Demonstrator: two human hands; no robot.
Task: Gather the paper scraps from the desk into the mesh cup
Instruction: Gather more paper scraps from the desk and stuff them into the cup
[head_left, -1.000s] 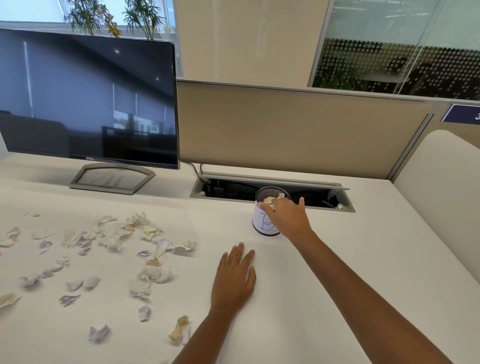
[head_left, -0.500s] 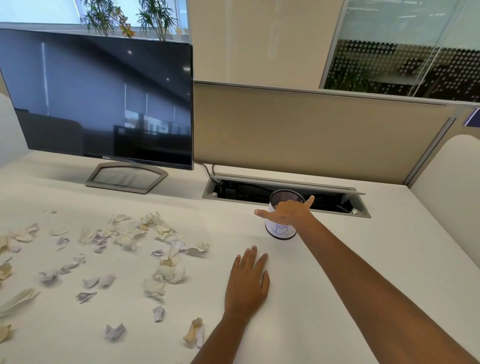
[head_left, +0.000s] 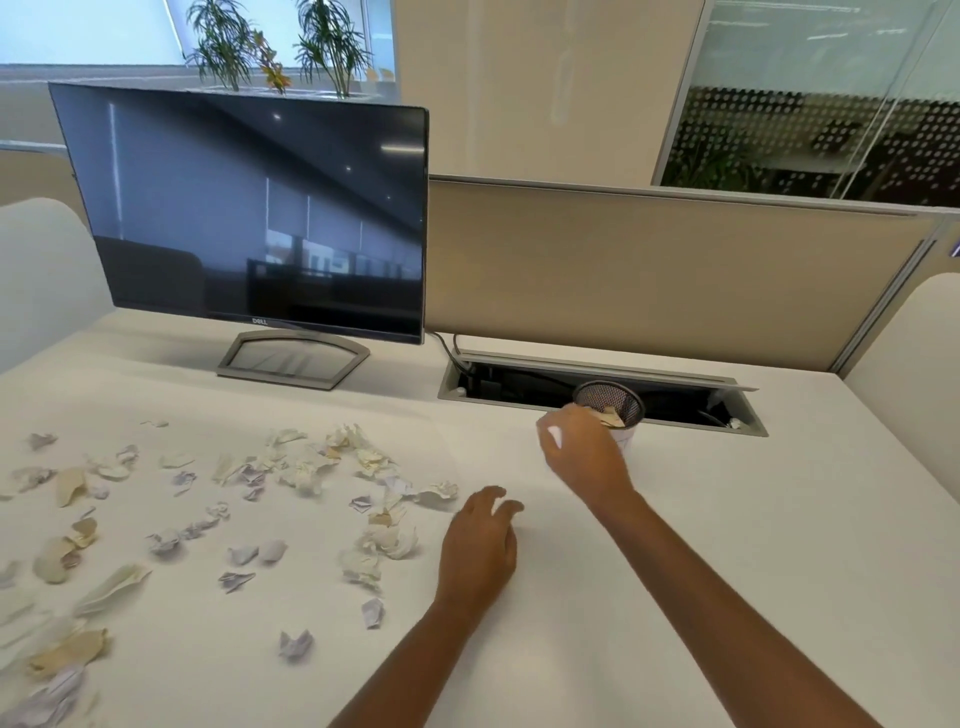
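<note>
The black mesh cup (head_left: 605, 398) stands on the white desk (head_left: 727, 519) in front of the cable slot, with a beige scrap (head_left: 611, 417) showing inside it. My right hand (head_left: 584, 457) hovers just left of the cup and in front of it, fingers loosely apart, holding nothing that I can see. My left hand (head_left: 480, 551) rests low over the desk with its fingers slightly curled and empty, right beside the nearest crumpled scraps (head_left: 387, 540). Several white, beige and lilac paper scraps (head_left: 306, 473) lie scattered across the left half of the desk.
A dark monitor (head_left: 249, 218) on a grey stand (head_left: 293, 358) sits at the back left. The open cable slot (head_left: 519, 384) runs behind the cup. A beige partition (head_left: 649, 275) closes the back of the desk.
My right hand has drawn back from over the cup toward the left. My left hand has raised its fingers off the desk and curled them. The view has swung left.
</note>
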